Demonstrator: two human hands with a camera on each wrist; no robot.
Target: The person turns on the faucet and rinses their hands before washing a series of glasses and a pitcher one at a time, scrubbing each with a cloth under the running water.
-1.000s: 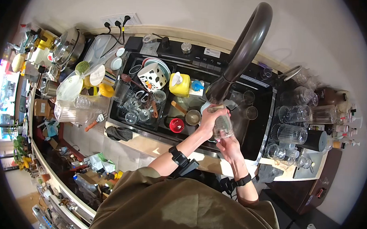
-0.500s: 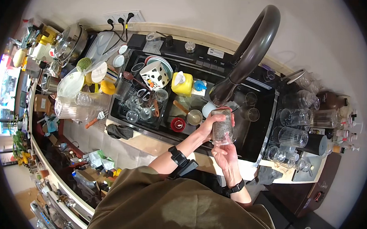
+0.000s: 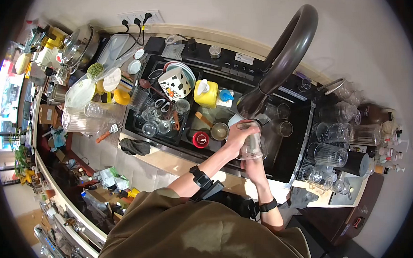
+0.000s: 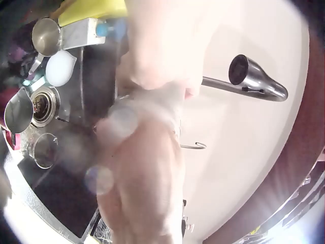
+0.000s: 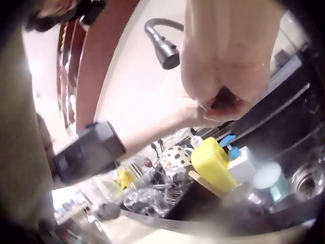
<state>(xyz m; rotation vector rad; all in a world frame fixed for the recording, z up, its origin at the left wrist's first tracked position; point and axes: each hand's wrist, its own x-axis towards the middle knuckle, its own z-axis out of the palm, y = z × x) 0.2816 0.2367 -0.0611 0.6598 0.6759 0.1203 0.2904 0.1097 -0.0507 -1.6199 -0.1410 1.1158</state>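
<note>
Over the sink, the left hand grips a clear glass jar around its upper side. The right hand holds the jar's lower end, its fingertips mostly hidden. The dark faucet hangs just above the jar. In the left wrist view the left hand comes from the top and the right hand from below, meeting at the blurred glass. In the right wrist view the right hand has curled fingers close to the left hand.
Left of the hands are a yellow pump bottle, a red cup, a small metal pot and a spotted container. Several glasses line the right counter; a dark cloth lies on the front edge.
The jar has turned in the hands and its contents, cloudy half a second ago, now look clear. The right hand has shifted around its lower end. The view has moved slightly.
</note>
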